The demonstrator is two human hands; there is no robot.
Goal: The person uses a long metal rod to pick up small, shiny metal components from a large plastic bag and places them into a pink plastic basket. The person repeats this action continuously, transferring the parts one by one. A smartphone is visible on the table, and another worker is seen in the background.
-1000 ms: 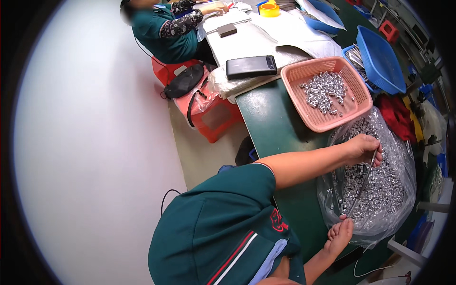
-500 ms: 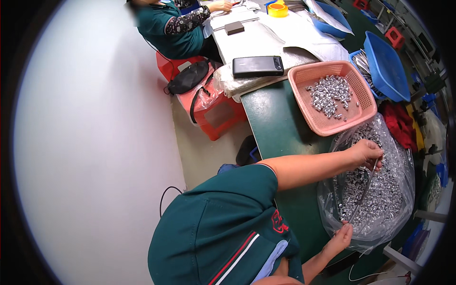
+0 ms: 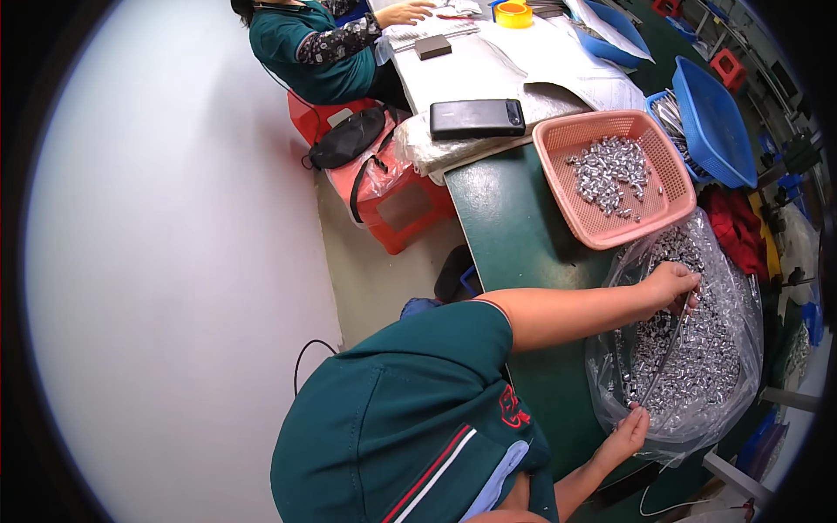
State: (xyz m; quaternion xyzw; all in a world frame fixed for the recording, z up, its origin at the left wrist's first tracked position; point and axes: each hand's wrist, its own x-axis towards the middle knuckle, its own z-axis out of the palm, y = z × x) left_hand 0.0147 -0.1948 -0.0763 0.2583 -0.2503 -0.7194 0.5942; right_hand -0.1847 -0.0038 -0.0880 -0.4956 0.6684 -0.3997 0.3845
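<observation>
My left hand pinches the upper end of a thin metal rod. At the rod's lower end, the fingers of my right hand close on it. The rod slants between both hands, above a clear plastic bag opened wide. Inside the bag lies a heap of small shiny metal sleeves. Whether a sleeve sits on the rod is too small to tell. Beyond my left hand, a pink mesh basket holds a smaller pile of similar metal pieces.
The green table carries a black box-shaped device on wrapped packing. Blue baskets and a red cloth stand past the pink basket. Across the table a co-worker sits near a red stool with a black bag.
My left hand has shifted slightly down and toward me, still on the rod. My right hand keeps its place. The co-worker's hand has moved a little.
</observation>
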